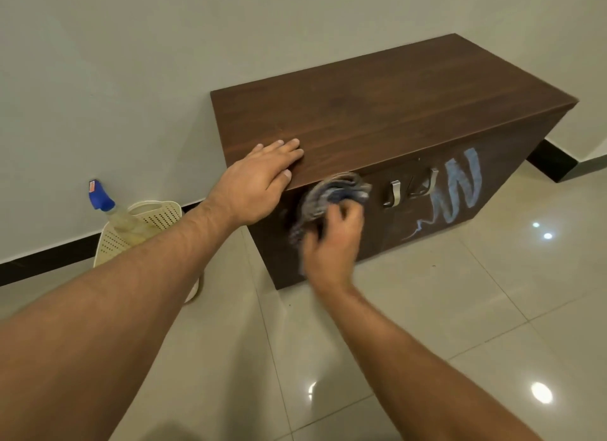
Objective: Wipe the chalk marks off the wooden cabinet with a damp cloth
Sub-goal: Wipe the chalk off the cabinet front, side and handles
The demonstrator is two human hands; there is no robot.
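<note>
Legible writing: the chalk marks [458, 187], pale blue, form a broad zigzag resembling a letter W on the right part of the cabinet front, right of centre in the frame, with a thin chalk line trailing down and left from it. The small orange label on the spray head of the spray bottle [105, 207] at centre left is too small to read. The wooden cabinet [394, 105] is a low dark brown box standing on the tiled floor [460, 309] against the wall [131, 62], occupying the upper centre and right of the frame. Two metal handles [392, 194] sit side by side at the top middle of its front, between the cloth and the chalk marks. The left hand [259, 184] lies flat on the front left corner of the cabinet top, fingers straight and close together, thumb at the front edge. The right hand [331, 240], motion-blurred, has its fingers curled round a bunched grey and blue cloth [331, 190] held against the left part of the cabinet front, just under the top edge and just left of the handles. The cloth covers that area of the front. A cream perforated basket [144, 230] stands left of the cabinet beside the wall, holding the spray bottle; the left forearm crosses in front of it
</note>
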